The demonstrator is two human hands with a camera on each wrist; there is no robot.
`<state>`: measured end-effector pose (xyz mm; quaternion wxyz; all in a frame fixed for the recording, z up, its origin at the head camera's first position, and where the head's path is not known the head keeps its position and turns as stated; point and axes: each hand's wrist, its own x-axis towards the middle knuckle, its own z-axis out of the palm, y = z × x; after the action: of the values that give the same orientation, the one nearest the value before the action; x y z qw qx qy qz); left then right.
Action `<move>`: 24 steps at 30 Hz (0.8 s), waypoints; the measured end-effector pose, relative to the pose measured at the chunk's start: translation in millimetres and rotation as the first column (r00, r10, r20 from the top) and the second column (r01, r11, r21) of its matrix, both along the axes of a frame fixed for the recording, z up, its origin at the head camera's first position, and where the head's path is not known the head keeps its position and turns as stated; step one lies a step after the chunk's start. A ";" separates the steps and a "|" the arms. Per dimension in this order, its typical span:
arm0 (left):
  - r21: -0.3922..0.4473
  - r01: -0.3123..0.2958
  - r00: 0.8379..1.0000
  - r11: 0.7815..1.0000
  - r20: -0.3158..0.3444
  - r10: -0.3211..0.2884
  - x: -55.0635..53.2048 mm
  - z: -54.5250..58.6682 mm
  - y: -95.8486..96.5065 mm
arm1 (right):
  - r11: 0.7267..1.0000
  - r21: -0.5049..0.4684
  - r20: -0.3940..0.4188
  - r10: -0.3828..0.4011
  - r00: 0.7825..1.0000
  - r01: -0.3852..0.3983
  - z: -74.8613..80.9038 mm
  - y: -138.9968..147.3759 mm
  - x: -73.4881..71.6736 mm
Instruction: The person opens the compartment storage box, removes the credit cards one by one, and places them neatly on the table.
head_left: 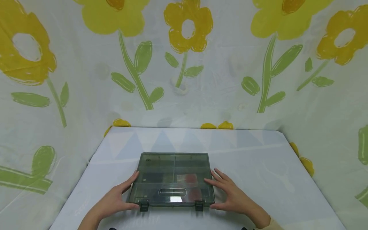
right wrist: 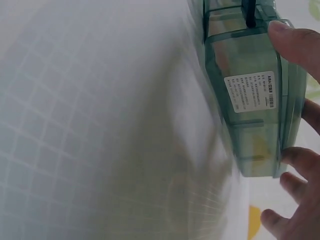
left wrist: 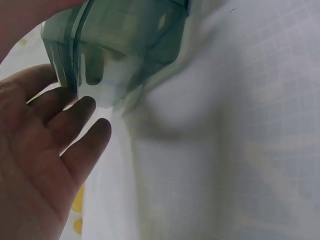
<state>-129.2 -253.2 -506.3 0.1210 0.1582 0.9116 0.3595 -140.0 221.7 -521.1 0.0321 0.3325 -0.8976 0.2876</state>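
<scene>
A translucent grey-green plastic organizer box (head_left: pixel 156 171) with inner dividers lies flat on the table, lid down. Two dark latches, a left one (head_left: pixel 144 205) and a right one (head_left: pixel 199 205), sit along its near edge. My left hand (head_left: pixel 113 200) holds the left side, thumb by the near corner and fingers farther back. On the opposite side, my right hand (head_left: pixel 234 198) grips the box between thumb and fingers, its outer fingers spread off the wall. Reddish contents (head_left: pixel 191 178) show through the lid. A white printed label (right wrist: pixel 250 91) is stuck on the right side wall.
The white table (head_left: pixel 247 166) has a pale blue triangle pattern toward its far edge. Flower-printed cloth (head_left: pixel 218 89) hangs behind it and on both sides.
</scene>
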 end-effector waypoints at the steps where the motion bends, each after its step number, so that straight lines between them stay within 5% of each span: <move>1: -0.002 -0.004 1.000 1.000 0.000 0.004 -0.2 0.1 0.1 | 1.000 0.001 -0.005 0.001 1.000 -0.001 0.2 0.4 -0.3; 12: 0.024 -0.031 0.998 0.999 0.052 0.030 -5.1 12.9 -0.9 | 1.000 0.005 0.047 0.028 0.999 -0.028 19.6 3.7 -6.1; 24: 0.002 -0.009 1.000 1.000 -0.012 0.009 -15.6 35.3 -7.1 | 0.999 0.039 0.115 0.006 0.993 -0.010 59.6 4.4 -19.2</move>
<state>-144.8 -260.3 -471.1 0.1135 0.1563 0.9128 0.3600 -159.2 226.1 -461.5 -0.0273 0.3196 -0.9021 0.2887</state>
